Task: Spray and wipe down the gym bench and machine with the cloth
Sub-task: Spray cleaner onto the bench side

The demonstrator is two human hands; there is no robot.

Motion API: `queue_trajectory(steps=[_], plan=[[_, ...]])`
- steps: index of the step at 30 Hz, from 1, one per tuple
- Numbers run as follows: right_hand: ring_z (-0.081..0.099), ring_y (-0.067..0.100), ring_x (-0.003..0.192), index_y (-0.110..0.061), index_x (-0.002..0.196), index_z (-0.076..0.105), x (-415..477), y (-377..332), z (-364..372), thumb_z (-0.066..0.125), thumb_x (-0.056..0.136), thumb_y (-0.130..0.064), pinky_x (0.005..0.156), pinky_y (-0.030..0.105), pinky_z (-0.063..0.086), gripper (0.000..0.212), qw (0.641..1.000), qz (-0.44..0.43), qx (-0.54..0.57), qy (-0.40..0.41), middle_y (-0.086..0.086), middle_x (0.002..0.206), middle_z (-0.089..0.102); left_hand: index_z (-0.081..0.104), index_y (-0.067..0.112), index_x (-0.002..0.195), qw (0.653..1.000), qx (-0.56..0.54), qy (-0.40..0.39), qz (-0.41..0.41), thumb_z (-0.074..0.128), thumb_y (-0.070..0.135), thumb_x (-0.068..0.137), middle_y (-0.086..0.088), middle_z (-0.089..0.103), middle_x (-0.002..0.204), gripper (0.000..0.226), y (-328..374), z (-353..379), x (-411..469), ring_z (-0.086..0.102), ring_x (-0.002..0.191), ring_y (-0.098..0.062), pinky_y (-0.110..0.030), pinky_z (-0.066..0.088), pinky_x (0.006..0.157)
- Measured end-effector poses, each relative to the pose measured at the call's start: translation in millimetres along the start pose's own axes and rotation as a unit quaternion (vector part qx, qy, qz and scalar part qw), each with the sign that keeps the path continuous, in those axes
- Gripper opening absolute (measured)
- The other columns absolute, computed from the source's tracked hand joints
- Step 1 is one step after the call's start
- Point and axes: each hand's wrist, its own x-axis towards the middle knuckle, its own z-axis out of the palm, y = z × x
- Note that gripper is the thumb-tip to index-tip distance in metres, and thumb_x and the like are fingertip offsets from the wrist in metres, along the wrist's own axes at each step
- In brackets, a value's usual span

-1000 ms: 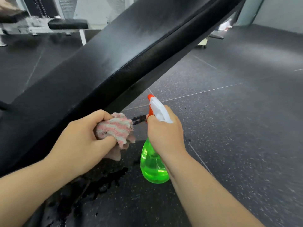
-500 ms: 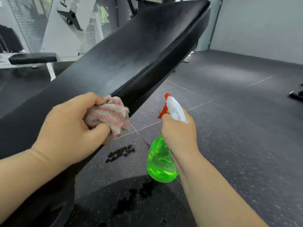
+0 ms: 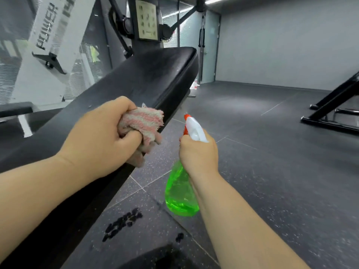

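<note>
A black padded gym bench (image 3: 151,74) slopes up from lower left toward the centre top. My left hand (image 3: 97,136) is closed around a bunched pink-and-white striped cloth (image 3: 144,121), pressed against the bench's right side edge. To the right of it, my right hand (image 3: 198,152) grips the neck of a green spray bottle (image 3: 180,193) with a white head and orange nozzle, held upright over the floor, nozzle pointing toward the bench. Behind the bench stands the dark machine column (image 3: 146,22) with a chart plate.
The dark speckled rubber floor (image 3: 272,162) has wet dark spots (image 3: 122,224) below the bench. A white machine frame (image 3: 48,55) stands at the left. A black bench frame (image 3: 334,111) sits on the floor at the right. A grey wall closes the back.
My view has lifted, so the bench's far end and the machine now show. My left hand and cloth slid up along the bench's side edge; the bottle followed on the right.
</note>
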Motion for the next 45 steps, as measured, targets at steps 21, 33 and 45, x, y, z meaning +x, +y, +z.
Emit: queue_trajectory(steps=[21,33,45], plan=[[0.054,0.021,0.114,-0.051,0.135,0.048,19,-11,-22,0.043,0.089,-0.015,0.102,0.045,0.044,0.059,0.998,-0.01,-0.059,0.017,-0.015,0.111,0.053,0.054,0.031,0.087,0.998,-0.059,0.021,-0.015,0.054,0.037,0.069,0.018,0.057,0.078,0.019,0,13,-39,0.055,0.076,-0.004,-0.02,0.038,0.055],[0.056,0.027,0.106,-0.031,0.124,0.063,-91,147,35,0.054,0.095,-0.037,0.096,0.041,0.042,0.031,0.98,-0.008,-0.164,-0.113,-0.001,0.102,0.064,0.054,0.032,0.097,0.983,-0.038,-0.129,-0.124,0.065,0.03,0.075,0.02,0.055,0.09,0.025,-49,77,-193,0.048,0.08,-0.002,-0.018,0.036,0.066],[0.058,0.019,0.091,-0.024,0.113,0.064,-236,302,33,0.064,0.092,-0.039,0.077,0.033,0.044,0.025,0.948,0.092,-0.223,-0.207,-0.002,0.099,0.061,0.042,0.042,0.101,0.897,-0.016,-0.322,-0.301,0.069,0.03,0.083,0.016,0.06,0.083,0.035,-82,107,-324,0.058,0.065,0.003,-0.018,0.039,0.048]])
